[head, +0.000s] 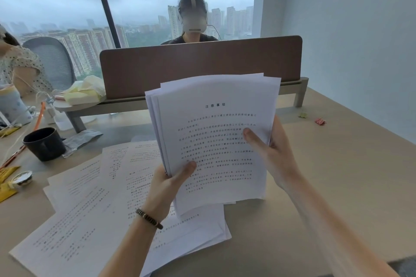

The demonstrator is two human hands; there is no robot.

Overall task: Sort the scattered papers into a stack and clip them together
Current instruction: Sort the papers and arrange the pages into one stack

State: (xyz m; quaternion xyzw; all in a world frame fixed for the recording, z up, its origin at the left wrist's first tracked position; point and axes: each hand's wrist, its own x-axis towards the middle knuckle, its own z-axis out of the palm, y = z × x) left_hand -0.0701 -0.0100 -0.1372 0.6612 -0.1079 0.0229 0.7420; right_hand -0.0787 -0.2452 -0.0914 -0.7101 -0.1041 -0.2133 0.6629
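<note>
Head view: my left hand [167, 183] and right hand [270, 148] grip a fanned stack of printed sheets [216, 132], hiding loose papers [90, 198] behind; print blurry.

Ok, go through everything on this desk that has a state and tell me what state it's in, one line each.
Stack of papers: held upright by both hands, edges uneven, unclipped.
Left hand: grips the stack's lower left edge.
Right hand: grips its right edge.
Loose sheets: spread flat, overlapping.
Red binder clip: lying unused.
Yellow binder clip: lying unused.
Black mug: upright.
</note>
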